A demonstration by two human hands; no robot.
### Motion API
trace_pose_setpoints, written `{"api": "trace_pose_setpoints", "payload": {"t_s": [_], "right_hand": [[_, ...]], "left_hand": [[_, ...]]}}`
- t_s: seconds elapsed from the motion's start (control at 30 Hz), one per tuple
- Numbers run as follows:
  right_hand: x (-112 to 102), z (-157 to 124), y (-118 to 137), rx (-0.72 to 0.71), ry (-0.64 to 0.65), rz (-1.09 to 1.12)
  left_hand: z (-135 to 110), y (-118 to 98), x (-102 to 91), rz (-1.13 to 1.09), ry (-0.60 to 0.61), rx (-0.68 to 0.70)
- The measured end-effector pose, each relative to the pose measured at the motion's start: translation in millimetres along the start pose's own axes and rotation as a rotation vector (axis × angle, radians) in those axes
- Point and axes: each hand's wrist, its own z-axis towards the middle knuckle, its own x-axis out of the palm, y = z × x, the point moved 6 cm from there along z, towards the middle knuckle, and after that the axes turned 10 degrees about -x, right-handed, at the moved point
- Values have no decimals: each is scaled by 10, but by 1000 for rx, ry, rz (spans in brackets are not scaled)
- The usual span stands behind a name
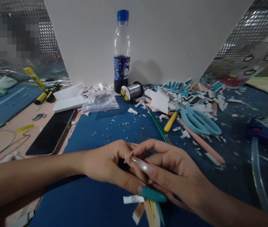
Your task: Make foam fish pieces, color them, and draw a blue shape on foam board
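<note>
My left hand (107, 162) and my right hand (171, 167) meet low in the middle of the view, over a blue cutting mat (101, 132). Both have their fingers curled and pressed together around something small that I cannot make out. A ring (150, 181) shows where the fingers overlap. Under the hands lie white and tan paper strips (148, 209).
A cola bottle (121, 50) stands at the back by a white board. Near it lie a wire spool (132, 92), a clear plastic bag (99, 101), light blue scissors (199, 121), a yellow cutter (171, 121), a green pencil (158, 125), a phone (51, 132) and scattered paper scraps (202, 94).
</note>
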Motion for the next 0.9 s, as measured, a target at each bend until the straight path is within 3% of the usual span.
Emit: {"api": "trace_pose_setpoints", "payload": {"t_s": [0.9], "right_hand": [[12,-3,35,40,-26,-48]], "left_hand": [[-2,-2,11,49,3,-58]]}}
